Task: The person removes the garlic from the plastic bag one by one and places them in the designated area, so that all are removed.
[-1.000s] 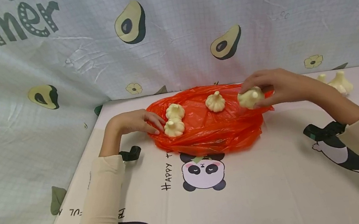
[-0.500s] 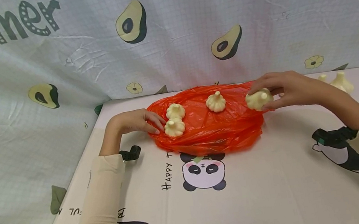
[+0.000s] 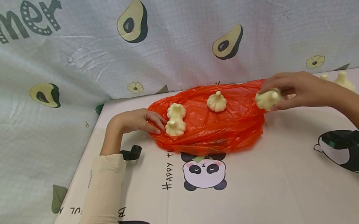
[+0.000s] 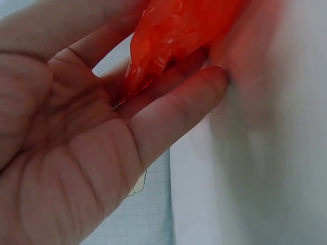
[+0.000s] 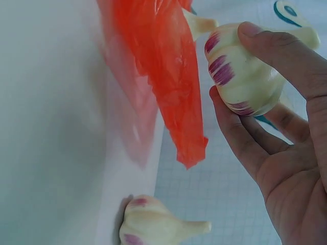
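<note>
In the head view my right hand pinches a garlic bulb at the right edge of the red plastic bag. Purple streaks mark this garlic bulb in the right wrist view, held between thumb and fingertips. My left hand holds the bag's left edge, its curled fingers beside two touching garlic bulbs, one nearer and one farther. Another garlic bulb sits on the bag toward the back. The left wrist view shows bag film between thumb and fingers of the left hand.
More garlic bulbs stand at the back right, partly behind the right forearm. One garlic bulb lies low in the right wrist view. The panda-print tabletop meets an avocado-print curtain at its back edge.
My right hand has moved right with the garlic bulb, from over the bag's right part to its right edge. The left hand and the other garlic bulbs stay in place.
</note>
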Available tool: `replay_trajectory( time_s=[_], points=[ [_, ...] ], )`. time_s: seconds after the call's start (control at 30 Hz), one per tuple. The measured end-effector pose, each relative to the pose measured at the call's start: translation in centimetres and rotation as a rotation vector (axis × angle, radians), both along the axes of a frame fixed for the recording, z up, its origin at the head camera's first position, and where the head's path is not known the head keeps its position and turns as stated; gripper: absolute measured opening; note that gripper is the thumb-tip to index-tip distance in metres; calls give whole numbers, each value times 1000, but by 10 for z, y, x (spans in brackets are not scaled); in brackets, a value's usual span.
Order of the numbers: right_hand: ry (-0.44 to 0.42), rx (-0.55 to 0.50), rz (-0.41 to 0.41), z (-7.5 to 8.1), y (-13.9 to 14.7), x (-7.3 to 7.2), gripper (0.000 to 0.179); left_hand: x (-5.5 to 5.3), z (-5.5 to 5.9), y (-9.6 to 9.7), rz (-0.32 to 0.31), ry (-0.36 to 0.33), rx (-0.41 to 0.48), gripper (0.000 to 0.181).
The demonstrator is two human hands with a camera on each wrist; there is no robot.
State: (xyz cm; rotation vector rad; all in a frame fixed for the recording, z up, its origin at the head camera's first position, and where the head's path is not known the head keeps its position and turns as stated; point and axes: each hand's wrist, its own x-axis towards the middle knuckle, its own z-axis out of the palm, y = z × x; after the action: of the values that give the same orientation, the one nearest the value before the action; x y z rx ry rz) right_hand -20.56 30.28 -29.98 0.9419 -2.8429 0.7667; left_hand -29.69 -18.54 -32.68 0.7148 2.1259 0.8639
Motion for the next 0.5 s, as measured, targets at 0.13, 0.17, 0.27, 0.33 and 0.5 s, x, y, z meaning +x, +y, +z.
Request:
replay_trajectory(
  time_s=[0.13, 0.17, 0.27, 0.33, 0.5],
  points=[
    [-15, -21, -18, -2, 7, 3, 49, 0, 0, 0, 1, -5, -2, 20],
    [-18, -31, -18, -3, 9, 4, 49, 0, 0, 0, 1, -6, -3, 20],
    [-19, -50, -28, -5, 14, 7, 51, 1, 1, 0, 2, -3, -6, 21],
    [-9, -45, -45, -6, 17, 9, 50, 1, 1, 0, 1, -1, -8, 21],
    [-6, 0, -119, -10, 23, 13, 47, 1, 1, 0, 7, -7, -3, 21]
  ],
)
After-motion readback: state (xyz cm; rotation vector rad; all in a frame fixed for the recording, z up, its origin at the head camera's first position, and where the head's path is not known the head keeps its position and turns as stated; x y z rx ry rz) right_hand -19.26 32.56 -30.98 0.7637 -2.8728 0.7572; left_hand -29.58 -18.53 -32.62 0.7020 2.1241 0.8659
